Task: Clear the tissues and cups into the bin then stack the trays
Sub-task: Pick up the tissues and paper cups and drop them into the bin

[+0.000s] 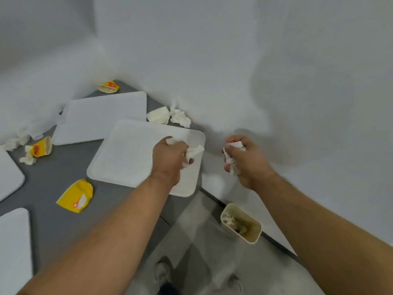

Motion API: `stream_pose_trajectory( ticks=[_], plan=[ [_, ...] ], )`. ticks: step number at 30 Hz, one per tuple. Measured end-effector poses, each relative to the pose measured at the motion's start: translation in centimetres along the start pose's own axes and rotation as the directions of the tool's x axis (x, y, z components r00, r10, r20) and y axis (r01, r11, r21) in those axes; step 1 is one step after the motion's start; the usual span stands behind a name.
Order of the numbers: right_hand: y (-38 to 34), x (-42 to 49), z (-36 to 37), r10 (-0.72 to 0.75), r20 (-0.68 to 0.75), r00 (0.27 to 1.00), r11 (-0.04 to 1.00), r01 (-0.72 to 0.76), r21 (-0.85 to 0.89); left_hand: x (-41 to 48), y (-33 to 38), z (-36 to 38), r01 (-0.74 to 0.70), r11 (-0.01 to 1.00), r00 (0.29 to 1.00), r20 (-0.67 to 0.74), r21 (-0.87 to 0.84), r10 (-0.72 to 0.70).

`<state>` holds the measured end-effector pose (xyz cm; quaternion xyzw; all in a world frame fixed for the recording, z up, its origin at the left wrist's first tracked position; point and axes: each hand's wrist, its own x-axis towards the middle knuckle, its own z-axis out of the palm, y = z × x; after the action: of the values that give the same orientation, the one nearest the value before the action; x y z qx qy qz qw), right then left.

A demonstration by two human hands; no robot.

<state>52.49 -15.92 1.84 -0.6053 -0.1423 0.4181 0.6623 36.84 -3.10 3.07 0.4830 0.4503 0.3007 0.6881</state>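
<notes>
I see both hands out in front, each closed around a wad of tissue. The left hand [170, 159] is fisted on a crumpled white tissue [194, 152] and sits over the right end of the nearest tray [127, 154]. The right hand [244, 160] is clenched on a second tissue wad [232, 160], held past the table edge, in front of the wall and above the floor.

The bin [253, 237] stands on the floor down to the right, against the wall base, below the right hand (some tissue and other waste already inside, details too blurry).

On the grey table [55, 184]: a second tray [104, 118] behind the nearest one, their corners overlapping or touching, I can't tell which. Two more trays are cut off at the left edge, one at mid-left [8, 175], one at lower left [14, 248].

Loose tissues: two wads [180, 117] by the wall behind the nearest tray, more at far left [14, 142], a small piece [27, 159] beside a crushed yellow cup [40, 146]. A flattened yellow cup [76, 195] lies in front of the nearest tray, and a third cup [108, 86] lies on its side at the far corner.
</notes>
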Motion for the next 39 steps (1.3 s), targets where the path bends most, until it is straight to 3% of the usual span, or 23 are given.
stream_pose_trajectory(
  ticks=[6,10,12,14,17,22,26,29,35,39],
  plan=[
    [4.4,-0.4,-9.6,0.118,-0.228,0.967,0.983,-0.147,-0.114,-1.9,-6.9,9.5,-0.074,0.963,0.995,0.087,0.259,0.053],
    [10.9,0.9,-14.3,0.233,-0.266,0.935,0.969,-0.247,-0.022,-0.3,-14.4,13.0,0.008,0.961,0.981,0.185,0.278,-0.062],
    [15.1,1.8,-16.5,0.202,-0.321,0.925,0.943,-0.272,-0.189,1.0,-18.9,13.8,0.127,0.958,0.955,0.228,0.258,-0.188],
    [19.5,2.4,-18.5,0.150,-0.350,0.925,0.884,-0.284,-0.371,2.7,-23.4,14.0,0.158,0.916,0.929,0.258,0.369,-0.264],
    [26.0,3.6,-21.6,0.164,-0.398,0.903,0.791,-0.361,-0.494,5.4,-30.5,13.5,0.160,0.781,0.917,0.202,0.603,-0.344],
    [35.7,6.3,-25.8,0.201,-0.471,0.859,0.749,-0.445,-0.491,9.1,-41.5,11.9,0.233,0.730,0.909,0.122,0.643,-0.398],
    [42.4,8.9,-28.2,0.204,-0.469,0.859,0.641,-0.479,-0.599,12.2,-48.6,11.6,0.213,0.667,0.929,0.063,0.714,-0.365],
    [46.6,11.2,-29.6,0.183,-0.387,0.904,0.526,-0.423,-0.738,14.0,-52.9,12.0,0.272,0.671,0.925,0.005,0.689,-0.380],
    [51.2,14.8,-30.8,0.212,-0.256,0.943,0.376,-0.321,-0.869,15.5,-58.2,11.7,0.262,0.654,0.872,0.116,0.710,-0.475],
    [52.2,15.0,-31.3,0.196,-0.346,0.918,0.406,-0.397,-0.823,15.2,-59.3,10.2,0.248,0.683,0.863,0.164,0.687,-0.478]
  ],
)
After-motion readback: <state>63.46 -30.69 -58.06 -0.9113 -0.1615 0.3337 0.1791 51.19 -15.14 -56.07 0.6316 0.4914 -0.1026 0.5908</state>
